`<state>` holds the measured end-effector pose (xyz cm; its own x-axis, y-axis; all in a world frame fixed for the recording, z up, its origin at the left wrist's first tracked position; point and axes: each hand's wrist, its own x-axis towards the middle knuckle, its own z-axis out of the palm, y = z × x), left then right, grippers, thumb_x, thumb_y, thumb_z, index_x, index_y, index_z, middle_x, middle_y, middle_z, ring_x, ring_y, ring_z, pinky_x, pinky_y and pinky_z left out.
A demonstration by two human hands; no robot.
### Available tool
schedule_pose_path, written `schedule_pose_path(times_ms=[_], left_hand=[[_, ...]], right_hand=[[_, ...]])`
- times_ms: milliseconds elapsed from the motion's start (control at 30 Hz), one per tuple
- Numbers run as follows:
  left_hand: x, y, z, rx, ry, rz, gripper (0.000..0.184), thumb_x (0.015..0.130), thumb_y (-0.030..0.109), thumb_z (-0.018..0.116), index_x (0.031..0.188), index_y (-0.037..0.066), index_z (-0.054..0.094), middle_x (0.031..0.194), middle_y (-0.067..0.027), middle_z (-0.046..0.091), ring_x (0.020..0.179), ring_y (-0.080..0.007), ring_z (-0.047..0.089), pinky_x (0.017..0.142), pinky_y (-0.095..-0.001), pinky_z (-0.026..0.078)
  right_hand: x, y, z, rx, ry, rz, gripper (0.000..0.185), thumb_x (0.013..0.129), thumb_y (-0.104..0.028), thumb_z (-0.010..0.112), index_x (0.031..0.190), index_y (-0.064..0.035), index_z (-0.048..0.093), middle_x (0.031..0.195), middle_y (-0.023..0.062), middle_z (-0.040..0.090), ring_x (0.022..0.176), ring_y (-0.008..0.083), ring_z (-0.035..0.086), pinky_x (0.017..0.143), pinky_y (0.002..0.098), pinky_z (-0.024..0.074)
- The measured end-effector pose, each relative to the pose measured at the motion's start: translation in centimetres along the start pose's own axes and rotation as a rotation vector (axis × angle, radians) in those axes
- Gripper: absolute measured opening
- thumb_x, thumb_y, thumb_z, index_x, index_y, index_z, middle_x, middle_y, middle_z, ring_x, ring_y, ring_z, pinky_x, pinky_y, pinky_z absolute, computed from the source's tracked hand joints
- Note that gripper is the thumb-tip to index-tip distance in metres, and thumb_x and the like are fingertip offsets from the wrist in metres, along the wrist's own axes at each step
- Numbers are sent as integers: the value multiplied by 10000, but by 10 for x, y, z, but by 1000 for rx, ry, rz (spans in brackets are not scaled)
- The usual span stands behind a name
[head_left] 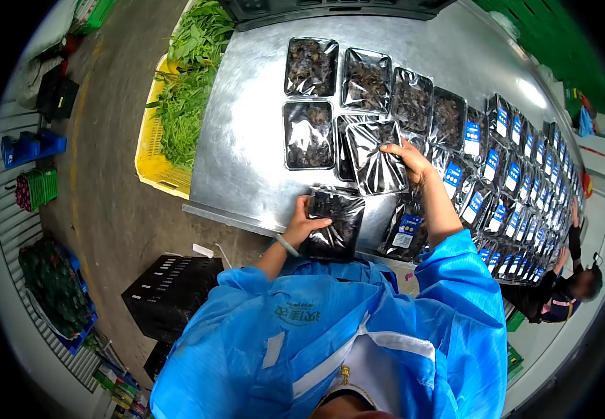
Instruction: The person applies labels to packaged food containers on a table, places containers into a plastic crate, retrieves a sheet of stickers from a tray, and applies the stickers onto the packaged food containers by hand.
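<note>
My left hand (305, 225) grips a film-wrapped black tray (336, 230) at the table's front edge, thumb on top. My right hand (412, 162) is closed on the right side of another film-wrapped tray (378, 174), its thumb on the shiny film. That tray is tilted and partly covers one beneath it. Unlabelled wrapped trays of dark, crinkled food (311, 66) lie in rows beyond my hands. Close to my right forearm is a wrapped tray with a blue-and-white label (406, 230). Glare hides what is inside the tray in my right hand.
The steel table (246, 119) carries many labelled trays (512, 181) on the right. A yellow crate (150, 150) of leafy greens (185, 115) stands at its left. Stacked black crates (170, 286) are on the floor. Another person (561, 293) is at the far right.
</note>
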<state>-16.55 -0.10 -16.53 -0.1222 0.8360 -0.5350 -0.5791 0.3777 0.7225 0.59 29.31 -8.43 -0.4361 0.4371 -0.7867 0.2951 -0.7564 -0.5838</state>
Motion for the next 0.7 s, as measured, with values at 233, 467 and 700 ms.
schedule_pose_path(times_ms=[233, 467, 700], left_hand=[[-36, 137, -42, -272, -4, -108, 641, 758, -30, 676, 1332, 41, 401, 1224, -155, 596, 1106, -273, 615, 957, -396, 516], [68, 167, -35, 293, 154, 177, 611, 800, 191, 788, 1292, -17, 492, 1157, -98, 630, 1018, -203, 622, 925, -311, 484], [83, 172, -58, -151, -59, -276, 282, 922, 239, 658, 1077, 4, 673, 982, -86, 718, 853, -181, 706, 789, -322, 579]], right_hand=[[4, 23, -6, 114, 80, -80, 603, 782, -112, 742, 1308, -24, 461, 1064, 102, 654, 896, 197, 666, 812, 336, 558], [-9, 27, 16, -47, 271, -62, 887, 744, -322, 794, 1419, -4, 313, 1307, 177, 549, 1114, 279, 592, 945, 380, 488], [10, 63, 36, 96, 35, -27, 507, 828, -269, 747, 1239, -40, 558, 1099, 73, 674, 979, 188, 648, 893, 344, 511]])
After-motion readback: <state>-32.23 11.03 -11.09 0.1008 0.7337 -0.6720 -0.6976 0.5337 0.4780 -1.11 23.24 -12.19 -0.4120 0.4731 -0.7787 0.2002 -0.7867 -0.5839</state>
